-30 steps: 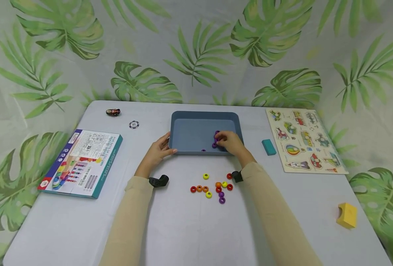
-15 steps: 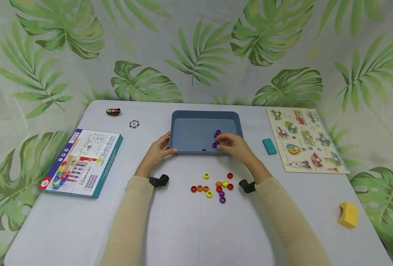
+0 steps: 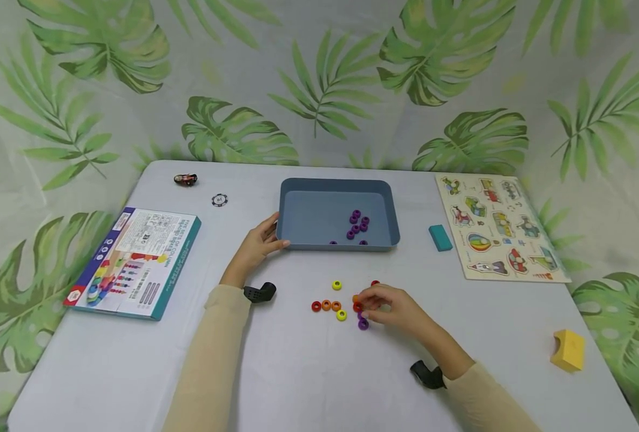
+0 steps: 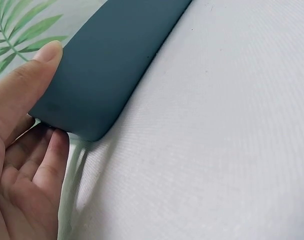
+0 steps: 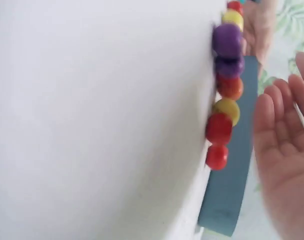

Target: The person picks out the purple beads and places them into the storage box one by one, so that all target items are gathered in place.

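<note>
My left hand (image 3: 254, 247) holds the front left corner of a blue-grey tray (image 3: 303, 246). In the left wrist view its thumb (image 4: 49, 52) lies on the tray wall and its fingers bend against the corner. Inside the tray, several purple beads (image 3: 356, 228) sit toward the right. My right hand (image 3: 400, 309) hovers at the loose beads on the table, fingers slightly bent. Among those are purple (image 3: 363, 324), red (image 3: 316, 306), orange (image 3: 326, 305) and yellow (image 3: 341, 315) beads. In the right wrist view a space separates the fingers from the beads (image 5: 227, 42); the head view has the hand covering some.
A boxed toy set (image 3: 135, 261) lies at the left, with a small toy vehicle (image 3: 185, 180) and a round chip (image 3: 219, 200) behind it. Rightward are a teal block (image 3: 440, 238), a picture puzzle board (image 3: 500, 231) and a yellow block (image 3: 568, 350).
My right hand has left the purple beads in the tray and come back toward me, over the loose beads on the table. The left hand stays on the tray corner.
</note>
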The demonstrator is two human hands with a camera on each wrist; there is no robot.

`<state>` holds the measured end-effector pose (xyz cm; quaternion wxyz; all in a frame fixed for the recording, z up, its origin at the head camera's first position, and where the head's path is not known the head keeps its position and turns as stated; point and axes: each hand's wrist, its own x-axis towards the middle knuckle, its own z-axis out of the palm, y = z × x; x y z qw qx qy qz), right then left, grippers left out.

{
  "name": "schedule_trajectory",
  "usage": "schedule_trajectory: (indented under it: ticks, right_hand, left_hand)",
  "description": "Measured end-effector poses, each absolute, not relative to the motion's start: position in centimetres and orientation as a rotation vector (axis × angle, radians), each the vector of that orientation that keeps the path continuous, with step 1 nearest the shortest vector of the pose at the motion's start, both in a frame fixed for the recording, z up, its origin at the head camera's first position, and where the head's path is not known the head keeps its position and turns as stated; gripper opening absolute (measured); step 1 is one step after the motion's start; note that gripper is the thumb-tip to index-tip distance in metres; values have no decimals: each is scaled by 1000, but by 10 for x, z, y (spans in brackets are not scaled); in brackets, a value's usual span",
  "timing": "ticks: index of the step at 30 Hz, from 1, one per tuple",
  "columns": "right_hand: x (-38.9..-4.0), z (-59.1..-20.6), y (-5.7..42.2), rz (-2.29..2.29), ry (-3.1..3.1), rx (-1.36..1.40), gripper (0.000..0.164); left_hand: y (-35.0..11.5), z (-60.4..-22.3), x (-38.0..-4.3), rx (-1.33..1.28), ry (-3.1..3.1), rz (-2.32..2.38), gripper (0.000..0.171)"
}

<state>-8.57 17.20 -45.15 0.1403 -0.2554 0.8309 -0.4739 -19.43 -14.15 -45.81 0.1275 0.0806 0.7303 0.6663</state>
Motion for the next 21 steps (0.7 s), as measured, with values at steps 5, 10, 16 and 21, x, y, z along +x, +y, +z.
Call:
schedule_trajectory:
  ticks: [5,10,16,21]
  right_hand:
    - [-69,-464,176,-1340,2395,-711,25]
    - [-61,-474,177,-1271,2491,-733,22]
    - [-57,-475,171,-1180,2578,-676,19]
    - [-61,-464,169,-1204,2587,-674,18]
  left_hand:
    - [-142,-464,-198,241,2124,1949,78]
    - [-144,-476,-204,257,2154,1939,82]
    - [-145,-482,-206,236,2155,1957,80]
    - [-145,-482,-205,238,2144,1959,80]
